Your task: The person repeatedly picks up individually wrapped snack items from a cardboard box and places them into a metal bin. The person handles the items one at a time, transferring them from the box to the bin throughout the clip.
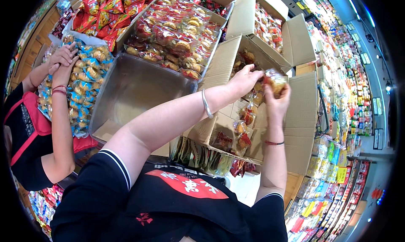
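Observation:
My right hand (278,98) holds a clear-wrapped golden pastry (274,80) with red on its wrapper, slightly blurred. Close beside it is my left hand (245,82), a silver bangle on its wrist. Its fingertips reach to the pastry's left edge; whether they grip it I cannot tell. Both hands are over an opened cardboard box (218,67). Inside the box, several more wrapped pastries (242,128) lie in a row along one side, and bare cardboard shows beside them.
A metal bin (139,86) with a cardboard piece stands left of the box. Beyond it, a tray holds stacked wrapped pastries (177,29). Blue-wrapped pastries (85,83) lie under a co-worker's hands (63,60). Another opened box (269,26) stands behind; shelves (357,99) line the right.

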Motion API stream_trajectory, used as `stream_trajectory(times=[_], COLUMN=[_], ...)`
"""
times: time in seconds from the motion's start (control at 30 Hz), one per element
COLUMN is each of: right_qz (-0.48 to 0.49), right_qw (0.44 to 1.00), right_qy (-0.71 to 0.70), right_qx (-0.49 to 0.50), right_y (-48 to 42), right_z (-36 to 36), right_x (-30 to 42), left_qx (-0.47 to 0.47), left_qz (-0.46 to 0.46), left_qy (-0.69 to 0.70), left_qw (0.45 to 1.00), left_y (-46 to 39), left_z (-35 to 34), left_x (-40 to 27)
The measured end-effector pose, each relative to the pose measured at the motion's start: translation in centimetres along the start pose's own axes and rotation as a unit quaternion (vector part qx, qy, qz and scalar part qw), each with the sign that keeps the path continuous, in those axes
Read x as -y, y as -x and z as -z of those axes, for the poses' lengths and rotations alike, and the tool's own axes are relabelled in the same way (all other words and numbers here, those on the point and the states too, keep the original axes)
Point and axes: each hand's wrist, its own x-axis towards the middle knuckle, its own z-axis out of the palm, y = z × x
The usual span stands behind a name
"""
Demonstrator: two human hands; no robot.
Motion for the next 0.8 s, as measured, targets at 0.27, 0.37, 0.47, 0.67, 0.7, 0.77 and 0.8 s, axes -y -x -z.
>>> stream_trajectory(times=[0.27, 0.37, 0.47, 0.67, 0.7, 0.77, 0.8], right_qz=[0.165, 0.228, 0.236, 0.176, 0.164, 0.128, 0.111], right_qw=[0.954, 0.893, 0.841, 0.736, 0.702, 0.675, 0.666], right_qy=[0.123, 0.264, 0.351, 0.445, 0.476, 0.507, 0.512], right_qx=[0.219, 0.285, 0.337, 0.478, 0.504, 0.521, 0.531], right_y=[-9.5, -13.1, -14.9, -17.9, -17.9, -18.3, -18.4], right_z=[-10.1, -14.3, -17.3, -20.5, -21.0, -21.9, -22.2], right_x=[10.1, 7.1, 5.8, 2.4, 2.7, 3.5, 3.9], left_qx=[0.055, 0.064, 0.092, 0.070, 0.071, 0.075, 0.083], left_qz=[0.007, -0.025, -0.038, -0.112, -0.150, -0.224, -0.208], left_qy=[-0.200, -0.202, -0.177, -0.206, -0.201, -0.191, -0.211], left_qw=[0.978, 0.977, 0.979, 0.970, 0.965, 0.953, 0.952], left_y=[-0.3, 0.3, -1.1, -2.3, -2.5, -3.1, -3.1], left_z=[0.3, -0.2, -0.5, -1.0, -0.9, -0.7, -0.5], left_x=[1.4, 0.9, 2.7, 4.3, 5.0, 6.3, 6.0])
